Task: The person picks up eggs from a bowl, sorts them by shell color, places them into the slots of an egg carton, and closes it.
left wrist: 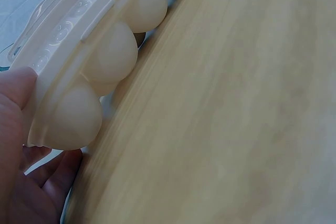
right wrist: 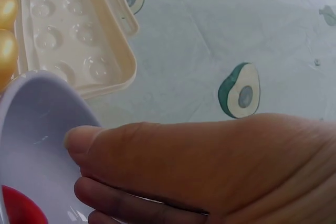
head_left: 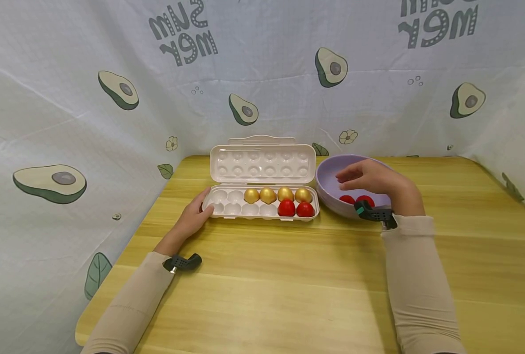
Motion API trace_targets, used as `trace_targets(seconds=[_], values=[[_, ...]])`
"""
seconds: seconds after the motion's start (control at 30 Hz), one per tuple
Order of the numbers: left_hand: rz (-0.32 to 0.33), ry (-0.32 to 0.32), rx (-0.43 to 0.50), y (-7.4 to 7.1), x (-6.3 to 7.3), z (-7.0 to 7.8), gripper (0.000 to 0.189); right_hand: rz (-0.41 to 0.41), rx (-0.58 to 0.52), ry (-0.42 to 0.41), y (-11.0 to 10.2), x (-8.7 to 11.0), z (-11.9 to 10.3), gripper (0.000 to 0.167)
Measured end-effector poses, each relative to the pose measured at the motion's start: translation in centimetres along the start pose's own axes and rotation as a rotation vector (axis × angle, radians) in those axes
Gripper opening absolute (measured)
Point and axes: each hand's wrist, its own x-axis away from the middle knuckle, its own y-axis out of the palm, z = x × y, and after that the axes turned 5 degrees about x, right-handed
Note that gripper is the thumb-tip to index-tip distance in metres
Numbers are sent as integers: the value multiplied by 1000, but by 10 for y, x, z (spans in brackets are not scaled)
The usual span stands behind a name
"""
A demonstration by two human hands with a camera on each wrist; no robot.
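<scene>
A white plastic egg carton lies open on the table, its lid tilted back. Several gold eggs fill the right part of its back row; two red eggs occupy the right end of the front row. My left hand grips the carton's left end, thumb at the rim and fingers below in the left wrist view. Over the purple bowl hovers my right hand, fingers loosely extended and holding nothing. Red eggs lie in the bowl, partly hidden by the wrist device.
The bowl stands close against the carton's right end. A wooden table carries both. Behind it hangs a white cloth printed with avocados, reaching down to the table's back edge.
</scene>
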Motion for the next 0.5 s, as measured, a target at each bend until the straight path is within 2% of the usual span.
trace_targets(seconds=[0.5], values=[[-3,3,4,0,0,1,62,-98,-29,63,4,-3,9,43]])
